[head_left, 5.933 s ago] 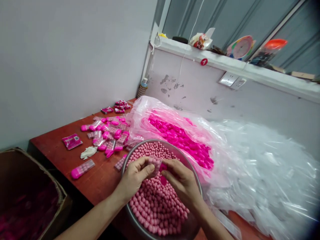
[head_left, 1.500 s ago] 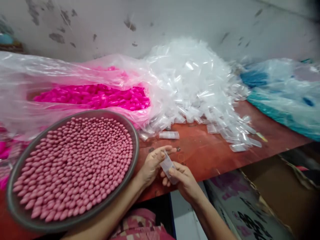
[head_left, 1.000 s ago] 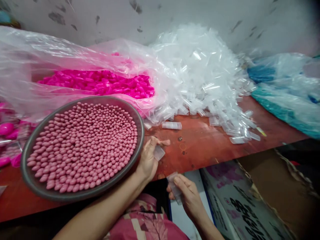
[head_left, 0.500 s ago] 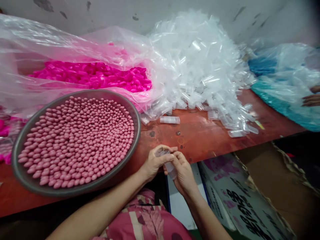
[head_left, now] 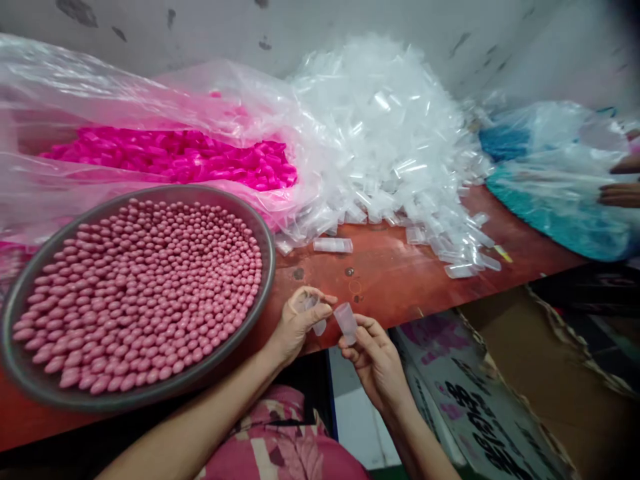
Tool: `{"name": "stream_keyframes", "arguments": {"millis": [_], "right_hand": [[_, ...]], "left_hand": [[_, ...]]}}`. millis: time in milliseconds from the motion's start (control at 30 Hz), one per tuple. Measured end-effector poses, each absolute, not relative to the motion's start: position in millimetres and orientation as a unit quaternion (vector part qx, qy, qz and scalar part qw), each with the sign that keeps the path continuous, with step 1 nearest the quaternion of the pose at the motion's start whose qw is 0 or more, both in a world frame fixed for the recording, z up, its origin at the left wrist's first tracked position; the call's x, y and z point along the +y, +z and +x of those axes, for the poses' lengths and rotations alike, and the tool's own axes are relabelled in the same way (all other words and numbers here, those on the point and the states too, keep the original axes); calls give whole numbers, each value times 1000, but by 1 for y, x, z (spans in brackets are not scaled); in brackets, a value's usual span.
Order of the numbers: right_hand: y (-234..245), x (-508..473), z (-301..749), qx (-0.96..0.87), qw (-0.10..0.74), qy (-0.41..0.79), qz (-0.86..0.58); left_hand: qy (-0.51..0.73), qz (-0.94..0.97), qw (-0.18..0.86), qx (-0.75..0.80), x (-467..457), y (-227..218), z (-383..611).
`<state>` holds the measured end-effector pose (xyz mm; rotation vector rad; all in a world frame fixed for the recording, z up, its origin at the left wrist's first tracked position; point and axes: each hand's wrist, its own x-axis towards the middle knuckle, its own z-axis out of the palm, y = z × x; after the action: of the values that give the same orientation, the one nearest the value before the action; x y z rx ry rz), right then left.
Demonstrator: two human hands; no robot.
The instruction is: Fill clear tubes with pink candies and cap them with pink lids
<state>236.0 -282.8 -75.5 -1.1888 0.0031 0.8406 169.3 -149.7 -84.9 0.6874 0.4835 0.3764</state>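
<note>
My left hand is closed around clear plastic tubes, partly hidden by the fingers, so how many I cannot tell. Just to its right, my right hand pinches a single clear plastic tube between thumb and fingers. That tube tilts slightly, its wide end uppermost. Both hands are over the front edge of the red-brown table. Left of them stands a grey basin full of small pink egg-shaped balls.
Behind the basin lies a plastic bag of bright pink caps. A big heap of clear tubes rises against the wall. At right are a bag of teal pieces and another person's hand. Cardboard boxes stand below.
My hands have come apart. A clear tube now shows separately in my right hand, while clear tubes stay in my left. The view has shifted slightly.
</note>
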Motion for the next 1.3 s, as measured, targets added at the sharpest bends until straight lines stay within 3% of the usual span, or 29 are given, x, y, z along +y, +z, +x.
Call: {"name": "stream_keyframes", "arguments": {"millis": [200, 367, 433, 567, 633, 900, 1100, 1300], "right_hand": [[-81, -257, 232, -68, 711, 421, -559], [-76, -244, 260, -221, 554, 439, -672], [-70, -237, 285, -292, 493, 370, -731], [-59, -215, 339, -422, 367, 116, -821], [-57, -202, 355, -449, 331, 58, -828], [-66, -138, 335, -593, 231, 41, -770], [-80, -104, 313, -609, 91, -79, -784], [-78, -117, 315, -625, 98, -67, -772]], "left_hand": [[152, 352, 896, 224, -151, -86, 165], [213, 406, 856, 239, -142, -85, 163], [227, 409, 848, 249, -136, -85, 163], [237, 410, 837, 276, -128, -83, 164], [245, 415, 830, 279, -125, -81, 164], [210, 450, 821, 281, -120, -77, 157], [242, 453, 799, 312, -119, -82, 154], [270, 482, 771, 317, -121, -88, 155]]}}
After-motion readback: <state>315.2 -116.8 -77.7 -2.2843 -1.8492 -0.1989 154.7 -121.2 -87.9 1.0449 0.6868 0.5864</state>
